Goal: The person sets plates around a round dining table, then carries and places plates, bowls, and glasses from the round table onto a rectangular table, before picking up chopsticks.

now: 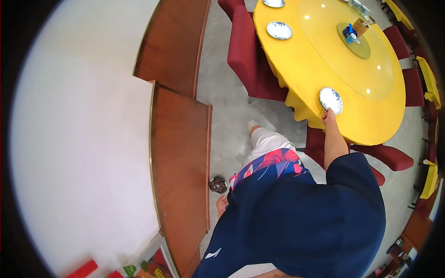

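Observation:
A white plate with a blue pattern (331,101) lies at the near edge of the yellow-covered round table (371,116). My right hand (328,115) is closed on the plate's rim, its arm stretched out over the table edge. My left hand (222,204) hangs low beside my body, close to the wooden panelling, its fingers loosely apart and nothing visible in them. Just beyond it is a dark round object with a shiny rim (218,184). Two more patterned plates, one whole (279,30) and one cut by the frame (274,3), rest farther along the table.
Dark red chairs (248,55) (387,156) surround the table. On its glass turntable (324,51) stand a brown box (360,27) and small blue items (350,33). Wooden panelling (181,153) runs along the left, and more yellow-covered tables (429,178) stand at the far right.

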Demonstrator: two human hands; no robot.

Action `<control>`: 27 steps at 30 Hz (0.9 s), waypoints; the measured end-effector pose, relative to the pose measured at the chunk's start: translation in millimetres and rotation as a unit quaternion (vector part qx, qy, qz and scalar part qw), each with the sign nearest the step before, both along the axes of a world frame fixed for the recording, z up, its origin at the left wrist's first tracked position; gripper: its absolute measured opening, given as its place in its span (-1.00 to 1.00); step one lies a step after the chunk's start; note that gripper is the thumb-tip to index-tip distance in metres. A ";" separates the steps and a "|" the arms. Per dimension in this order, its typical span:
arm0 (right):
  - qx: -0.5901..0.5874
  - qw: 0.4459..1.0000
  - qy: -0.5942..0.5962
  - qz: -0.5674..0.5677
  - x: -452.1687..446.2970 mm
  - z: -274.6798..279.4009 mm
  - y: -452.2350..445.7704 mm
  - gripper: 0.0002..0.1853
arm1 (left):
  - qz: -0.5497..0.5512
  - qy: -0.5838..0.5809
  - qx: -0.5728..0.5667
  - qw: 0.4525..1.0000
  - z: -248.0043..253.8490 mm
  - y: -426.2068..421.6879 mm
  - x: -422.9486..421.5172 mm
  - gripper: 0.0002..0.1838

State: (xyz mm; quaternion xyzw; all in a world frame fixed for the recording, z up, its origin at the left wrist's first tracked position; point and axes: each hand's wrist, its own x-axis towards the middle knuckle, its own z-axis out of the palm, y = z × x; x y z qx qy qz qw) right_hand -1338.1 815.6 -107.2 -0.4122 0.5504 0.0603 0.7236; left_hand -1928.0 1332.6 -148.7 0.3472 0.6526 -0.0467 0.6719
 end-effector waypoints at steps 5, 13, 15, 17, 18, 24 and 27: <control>0.027 0.999 -0.020 -0.013 24.6 -26.1 46.2 -0.74 | -0.099 0.070 -0.006 0.993 26.4 77.7 103.3 -0.65; -0.084 0.994 -0.067 -0.020 110.8 -16.3 154.2 -0.64 | -0.439 -0.077 0.099 0.890 63.4 238.8 380.5 -0.72; -0.077 0.994 -0.073 -0.039 132.6 -10.7 177.7 -0.61 | -0.418 -0.070 0.068 0.903 83.1 275.1 454.3 -0.72; -0.110 0.985 -0.100 -0.092 127.8 -9.9 159.7 -0.59 | -0.355 -0.054 0.026 0.933 120.5 276.0 523.2 -0.72; -0.136 0.984 -0.094 -0.073 131.8 -1.2 170.8 -0.58 | -0.351 -0.073 0.035 0.933 133.2 294.7 551.7 -0.72; -0.185 0.976 -0.105 -0.054 131.9 30.3 174.0 -0.59 | -0.378 -0.125 0.082 0.914 154.6 315.6 684.0 -0.67; -0.171 0.972 -0.154 -0.036 126.0 -3.5 154.7 -0.60 | -0.325 -0.133 -0.005 0.936 143.4 308.8 729.5 -0.63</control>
